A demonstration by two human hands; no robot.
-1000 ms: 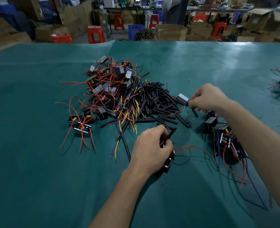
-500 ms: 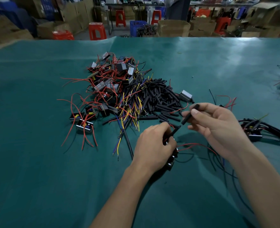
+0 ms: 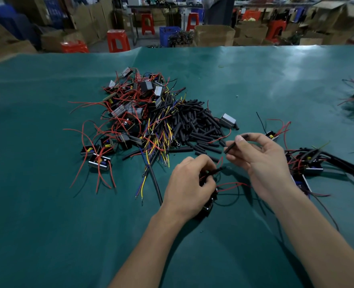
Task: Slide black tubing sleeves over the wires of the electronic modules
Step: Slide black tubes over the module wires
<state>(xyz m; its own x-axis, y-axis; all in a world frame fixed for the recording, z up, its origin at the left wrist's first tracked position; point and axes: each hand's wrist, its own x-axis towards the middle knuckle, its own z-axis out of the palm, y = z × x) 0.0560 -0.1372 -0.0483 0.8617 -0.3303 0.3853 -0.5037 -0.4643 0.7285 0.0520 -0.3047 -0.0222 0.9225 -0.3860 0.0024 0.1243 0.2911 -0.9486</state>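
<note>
Green matting (image 3: 47, 225) covered the workbench, with cardboard boxes (image 3: 213, 35) and red stools (image 3: 118, 40) in the workshop beyond.

Left hand (image 3: 189, 187): fingers curled round a module (image 3: 208, 206) held against the mat, pinching its wire ends (image 3: 217, 170), which pointed up and right. Whether those ends already carried a sleeve could not be told.

Right hand (image 3: 261, 161): thumb and forefinger pinched one black sleeve (image 3: 235, 143), lower end aimed at the wire ends but apart from them. Not yet threaded.

Supply: heap of loose sleeves (image 3: 194, 125) at mid-table, just right of a tangle of unsleeved modules (image 3: 130, 113) with bare red wires, and a bundle of yellow and blue leads (image 3: 159, 142). One lone module (image 3: 227, 119) sat at the heap's right edge.

Done, by appearance: a smaller cluster of modules (image 3: 309, 163) at right, with thick black-covered leads trailing off to the right. One further module (image 3: 273, 135) behind the right hand showed bare red wires.

Judgement: early-to-middle stage. Unsleeved pile much larger than finished cluster; many sleeves unused. Current unit at alignment step; insertion pending.
</note>
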